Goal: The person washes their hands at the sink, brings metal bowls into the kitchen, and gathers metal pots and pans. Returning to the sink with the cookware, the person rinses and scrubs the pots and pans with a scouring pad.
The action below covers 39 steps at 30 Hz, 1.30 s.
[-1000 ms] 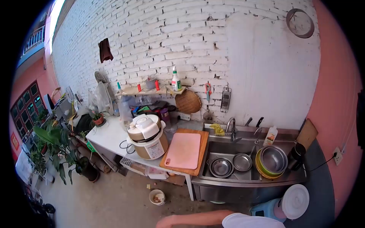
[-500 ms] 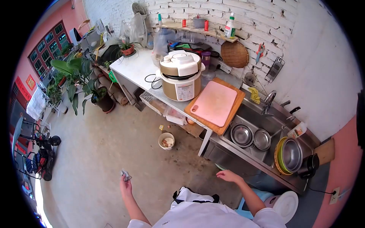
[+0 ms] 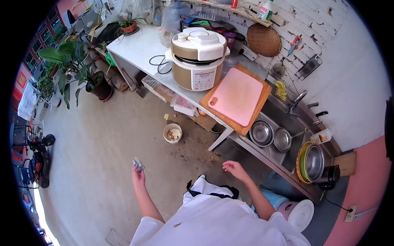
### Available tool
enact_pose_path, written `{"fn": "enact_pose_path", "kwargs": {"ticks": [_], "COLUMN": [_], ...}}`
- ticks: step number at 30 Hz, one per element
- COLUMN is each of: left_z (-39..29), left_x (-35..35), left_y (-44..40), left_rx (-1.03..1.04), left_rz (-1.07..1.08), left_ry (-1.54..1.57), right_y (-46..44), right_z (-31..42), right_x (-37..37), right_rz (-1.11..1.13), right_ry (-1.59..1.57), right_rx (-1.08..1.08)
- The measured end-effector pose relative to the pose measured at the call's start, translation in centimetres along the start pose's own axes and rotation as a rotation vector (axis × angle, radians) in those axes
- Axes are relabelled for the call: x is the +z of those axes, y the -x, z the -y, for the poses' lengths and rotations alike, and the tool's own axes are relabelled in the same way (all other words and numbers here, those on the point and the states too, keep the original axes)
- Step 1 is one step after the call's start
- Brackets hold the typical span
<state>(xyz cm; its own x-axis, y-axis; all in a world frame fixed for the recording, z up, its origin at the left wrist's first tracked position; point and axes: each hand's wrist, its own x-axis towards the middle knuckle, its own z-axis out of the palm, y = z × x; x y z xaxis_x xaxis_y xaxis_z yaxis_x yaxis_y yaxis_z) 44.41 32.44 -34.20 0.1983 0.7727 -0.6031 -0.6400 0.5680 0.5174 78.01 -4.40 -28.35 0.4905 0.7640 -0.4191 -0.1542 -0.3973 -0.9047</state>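
Note:
My left hand [image 3: 138, 174] is closed around a small crumpled grey cloth [image 3: 139, 165], held out over the concrete floor. Whether it is fabric or thin plastic is hard to tell. Held in front of the body, my right hand [image 3: 234, 169] has nothing in it, its fingers loosely apart. Beyond both hands, a white bucket [image 3: 167, 138] with scraps in it stands on the floor. A pink cutting board [image 3: 237, 96] lies on a wooden board [image 3: 262, 98] at the table's end, beside a white and gold electric pressure cooker [image 3: 182, 76].
To the right is a steel sink [image 3: 277, 108] with metal bowls [image 3: 261, 133] and a tap [image 3: 297, 98]. A lidded pail [image 3: 301, 216] stands below it. The white table [image 3: 135, 51] runs to the back left, near a potted plant [image 3: 100, 84]. A three-wheeled scooter [image 3: 39, 162] stands far left.
The view has tilted down and come closer to the table. My left hand still holds the grey cloth. My right hand has moved slightly inward, toward the body's middle.

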Motion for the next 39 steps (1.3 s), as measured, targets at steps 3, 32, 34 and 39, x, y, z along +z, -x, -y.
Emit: {"fn": "enact_pose_path", "kwargs": {"ticks": [3, 32, 34, 39], "left_z": [-1.3, 1.7, 2.1, 3.1], "left_x": [0.7, -3.5, -2.2, 0.9], "left_y": [-0.1, 1.8, 1.2, 0.4], "left_rx": [0.032, -0.021, -0.046, -0.121], "left_rz": [-0.013, -0.101, -0.058, -0.017], "left_ry": [0.01, -0.045, -0.046, -0.072], "right_y": [-1.6, 2.9, 3.6, 4.7], "right_z": [-1.9, -7.4, -7.6, -8.4], "right_x": [-0.7, -3.3, -3.3, -3.4], "right_rz": [-0.018, -0.351, -0.356, -0.451], "right_ry": [-0.015, -0.163, -0.158, -0.05], "right_rx": [0.044, 0.323, 0.292, 0.203]}}
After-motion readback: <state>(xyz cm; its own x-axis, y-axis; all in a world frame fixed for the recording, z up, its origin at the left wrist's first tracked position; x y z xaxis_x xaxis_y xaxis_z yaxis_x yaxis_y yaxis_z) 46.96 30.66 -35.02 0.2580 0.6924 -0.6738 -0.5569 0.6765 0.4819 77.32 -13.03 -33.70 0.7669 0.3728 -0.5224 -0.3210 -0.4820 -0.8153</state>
